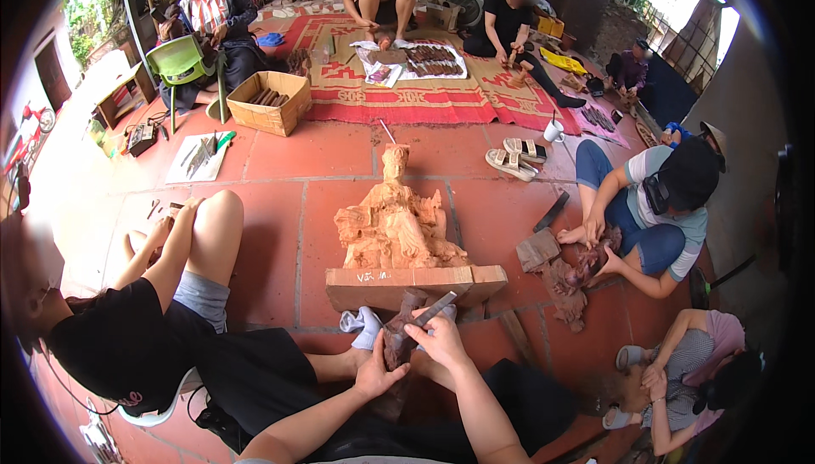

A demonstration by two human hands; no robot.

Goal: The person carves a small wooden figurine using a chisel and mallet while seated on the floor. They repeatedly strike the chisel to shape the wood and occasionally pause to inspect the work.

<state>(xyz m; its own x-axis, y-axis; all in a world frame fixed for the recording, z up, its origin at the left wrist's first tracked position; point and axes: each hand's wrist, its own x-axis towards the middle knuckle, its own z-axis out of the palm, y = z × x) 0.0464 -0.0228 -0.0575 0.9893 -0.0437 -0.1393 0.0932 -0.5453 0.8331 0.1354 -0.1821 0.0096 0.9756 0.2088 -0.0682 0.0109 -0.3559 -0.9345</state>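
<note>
A dark brown wood carving [396, 347] stands between my legs, its lower end in shadow. My left hand [379, 376] is wrapped round its near side, thumb against the wood. In the fingers of my right hand [441, 338] is a flat grey bar-shaped tool [435, 308], slanting up to the right with its lower end by the carving. Whether it touches the wood I cannot tell. Just beyond my feet, a pale orange wooden statue of a seated figure [396, 222] rests on a thick wooden block [416, 287].
On my right a person works a dark carving [586, 267] beside a wood block [537, 251]. Another sits close on my left. Sandals [516, 158], a white mug [553, 131], a box of tools [270, 104] and a patterned mat [399, 107] with chisels and seated people lie farther off.
</note>
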